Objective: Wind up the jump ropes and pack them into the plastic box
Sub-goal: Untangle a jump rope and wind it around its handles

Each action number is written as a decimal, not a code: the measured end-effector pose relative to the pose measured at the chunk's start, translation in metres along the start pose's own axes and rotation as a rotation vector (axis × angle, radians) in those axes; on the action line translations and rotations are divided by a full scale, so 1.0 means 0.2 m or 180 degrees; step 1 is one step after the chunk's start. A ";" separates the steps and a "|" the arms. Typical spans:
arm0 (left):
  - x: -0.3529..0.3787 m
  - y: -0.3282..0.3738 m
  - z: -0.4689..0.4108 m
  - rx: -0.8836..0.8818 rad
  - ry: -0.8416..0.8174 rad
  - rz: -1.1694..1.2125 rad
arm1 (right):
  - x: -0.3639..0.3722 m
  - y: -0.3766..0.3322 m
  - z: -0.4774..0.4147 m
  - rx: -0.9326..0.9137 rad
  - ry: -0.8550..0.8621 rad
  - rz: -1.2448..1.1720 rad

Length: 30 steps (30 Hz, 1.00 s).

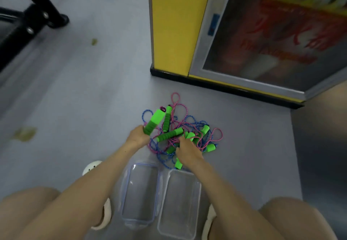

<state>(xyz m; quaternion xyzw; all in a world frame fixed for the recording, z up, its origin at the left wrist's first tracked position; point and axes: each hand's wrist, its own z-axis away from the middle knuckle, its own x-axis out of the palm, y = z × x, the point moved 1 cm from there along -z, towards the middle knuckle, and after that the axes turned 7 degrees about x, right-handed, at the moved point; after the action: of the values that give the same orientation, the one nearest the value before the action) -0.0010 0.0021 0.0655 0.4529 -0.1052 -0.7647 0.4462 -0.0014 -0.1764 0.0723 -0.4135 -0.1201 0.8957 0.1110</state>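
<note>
A tangle of pink and blue jump ropes [183, 127] with several green foam handles lies on the grey floor in front of me. My left hand [139, 136] grips one green handle [154, 121] at the pile's left edge and holds it tilted up. On the near side of the pile, my right hand [187, 152] reaches in among ropes and handles; its fingers are hidden, so what it holds is unclear. A clear plastic box [197, 187] stands open just below the pile, and its clear lid [123, 189] lies to the left of it.
A yellow cabinet with a black base [169, 33] and a framed glass door stands behind the pile. Black equipment legs [33, 19] are at the far left. My knees and white slippers [92, 166] flank the box and lid.
</note>
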 end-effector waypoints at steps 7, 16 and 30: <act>-0.27 0.30 0.51 0.0910 0.0099 -0.0409 | -0.32 -0.11 0.49 -0.0243 0.0969 -0.0838; -0.42 0.48 1.08 0.1759 0.0315 -0.0568 | -0.57 -0.19 0.90 -0.0540 0.0995 -0.2374; -0.39 0.53 1.31 0.1987 0.0441 0.0532 | -0.58 -0.15 1.13 -0.0748 0.1003 -0.1977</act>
<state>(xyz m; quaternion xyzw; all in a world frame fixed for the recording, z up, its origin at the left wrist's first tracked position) -0.1303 -0.0624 0.3215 0.6085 -0.3406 -0.6237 0.3532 -0.0981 -0.2109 0.3072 -0.5001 -0.3234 0.7247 0.3465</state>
